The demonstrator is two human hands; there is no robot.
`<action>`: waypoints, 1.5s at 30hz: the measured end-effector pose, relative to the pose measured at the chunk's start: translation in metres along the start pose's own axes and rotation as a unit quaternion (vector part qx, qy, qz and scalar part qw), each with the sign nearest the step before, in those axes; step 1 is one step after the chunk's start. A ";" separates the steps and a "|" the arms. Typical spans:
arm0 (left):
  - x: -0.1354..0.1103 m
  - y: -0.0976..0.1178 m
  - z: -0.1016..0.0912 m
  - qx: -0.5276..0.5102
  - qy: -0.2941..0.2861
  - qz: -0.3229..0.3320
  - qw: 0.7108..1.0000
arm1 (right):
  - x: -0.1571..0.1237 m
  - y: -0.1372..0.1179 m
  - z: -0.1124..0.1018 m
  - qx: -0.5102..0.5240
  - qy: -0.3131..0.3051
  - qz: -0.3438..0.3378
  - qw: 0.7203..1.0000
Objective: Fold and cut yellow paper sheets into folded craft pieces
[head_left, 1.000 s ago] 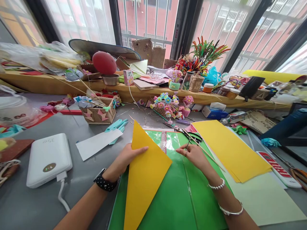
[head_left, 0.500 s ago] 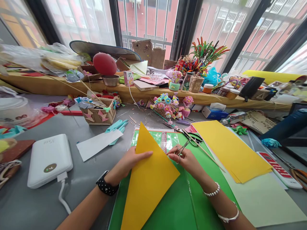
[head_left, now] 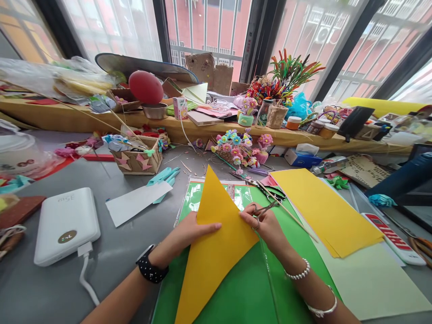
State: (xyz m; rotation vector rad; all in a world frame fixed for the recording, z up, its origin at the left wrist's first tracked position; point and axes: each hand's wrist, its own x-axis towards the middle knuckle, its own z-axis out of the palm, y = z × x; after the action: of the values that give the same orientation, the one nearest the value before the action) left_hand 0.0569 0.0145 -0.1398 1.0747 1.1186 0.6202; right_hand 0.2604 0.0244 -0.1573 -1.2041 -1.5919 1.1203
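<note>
A folded-looking piece of yellow paper point(head_left: 216, 261) stands tilted over the green folder point(head_left: 286, 279), its sharp point upward. My left hand point(head_left: 194, 231) grips its left edge, thumb lying across the front and the other fingers hidden behind. At the paper's right edge is my right hand point(head_left: 265, 222), with thumb and fingertips touching the edge. Small metal scissors point(head_left: 266, 208) stay hooked in that same hand, blades pointing up and right, away from the paper.
More yellow sheets point(head_left: 324, 207) lie at right over a pale green sheet point(head_left: 378, 288). Black-handled scissors point(head_left: 276, 195) and a wooden stick point(head_left: 290, 213) rest on the folder. A white power bank point(head_left: 67, 225) and white paper strip point(head_left: 138, 202) sit left. Crocheted flowers point(head_left: 236, 144) stand behind.
Both hands have shifted slightly, the yellow paper moving right and its point rising. The small scissors have swung so their blades point more to the right.
</note>
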 end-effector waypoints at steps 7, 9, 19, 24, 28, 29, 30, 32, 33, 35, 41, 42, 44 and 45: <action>-0.001 0.002 -0.002 0.027 0.013 0.000 1.000 | 0.003 0.001 -0.004 -0.018 -0.011 0.002 1.000; -0.002 0.003 -0.003 0.027 0.011 0.001 1.000 | 0.004 0.001 -0.005 -0.024 -0.016 0.004 1.000; -0.001 0.001 -0.007 0.016 -0.006 0.010 1.000 | 0.003 0.000 -0.005 -0.092 -0.053 -0.023 0.994; -0.001 0.001 -0.011 0.012 -0.005 -0.002 1.000 | 0.003 0.003 -0.009 -0.180 -0.049 -0.047 0.981; -0.002 0.003 -0.014 0.014 0.002 -0.010 1.000 | 0.002 0.004 -0.013 -0.239 -0.083 -0.048 0.966; -0.002 0.004 -0.014 0.014 0.004 -0.011 1.000 | 0.002 0.003 -0.014 -0.248 -0.094 -0.047 0.963; -0.003 0.005 -0.014 0.014 0.005 -0.012 1.000 | 0.002 0.003 -0.015 -0.256 -0.104 -0.046 0.960; -0.004 0.007 -0.014 0.011 0.009 -0.013 1.000 | 0.002 0.002 -0.017 -0.266 -0.125 -0.044 0.955; -0.005 0.008 -0.014 0.009 0.012 -0.014 1.000 | 0.002 0.002 -0.018 -0.269 -0.135 -0.042 0.953; -0.006 0.010 -0.014 0.009 0.017 -0.016 1.000 | 0.001 0.002 -0.019 -0.273 -0.159 -0.033 0.948; -0.007 0.011 -0.014 0.006 0.008 -0.013 1.000 | -0.004 0.002 -0.019 -0.282 -0.230 0.001 0.932; -0.008 0.011 -0.015 0.008 0.007 -0.014 1.000 | -0.005 0.001 -0.019 -0.288 -0.239 0.006 0.928; -0.008 0.012 -0.015 0.016 0.009 -0.018 1.000 | -0.005 0.000 -0.020 -0.300 -0.255 0.016 0.919; -0.009 0.013 -0.015 0.020 0.010 -0.019 1.000 | -0.005 0.000 -0.020 -0.304 -0.261 0.019 0.916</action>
State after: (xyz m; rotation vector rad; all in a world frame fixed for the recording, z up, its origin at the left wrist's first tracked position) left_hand 0.0412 0.0178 -0.1254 1.0805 1.1709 0.5826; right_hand 0.2802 0.0224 -0.1522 -1.3942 -2.4650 1.0553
